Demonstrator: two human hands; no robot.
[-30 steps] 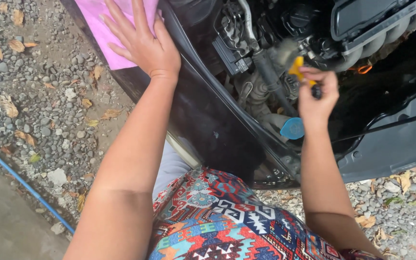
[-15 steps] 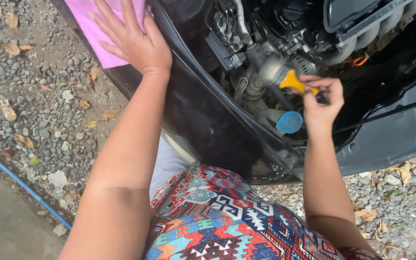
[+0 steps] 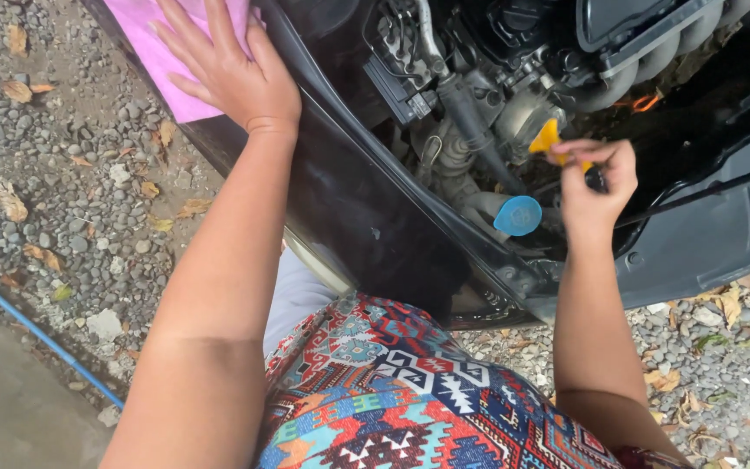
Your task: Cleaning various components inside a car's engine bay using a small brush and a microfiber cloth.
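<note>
The right hand (image 3: 596, 187) is inside the open engine bay of a black car, its fingers pinched narrowly around a small yellow handle (image 3: 547, 141), which sticks up just above the fingertips, next to the grey metal parts of the engine (image 3: 523, 104). What the handle is fixed to lies hidden behind the hand. A round blue cap (image 3: 517, 215) sits just left of the wrist and a little lower, close to it but not touching. The left hand (image 3: 232, 74) lies flat with fingers spread wide on a pink cloth (image 3: 162, 56), pressing it onto the black fender (image 3: 340, 200) at the edge of the engine bay; it grips nothing. Below both arms shows a brightly patterned garment (image 3: 401, 391). The car stands on grey gravel (image 3: 62, 200) strewn with dry leaves, and a thin blue hose (image 3: 41, 334) runs across the ground at the lower left
</note>
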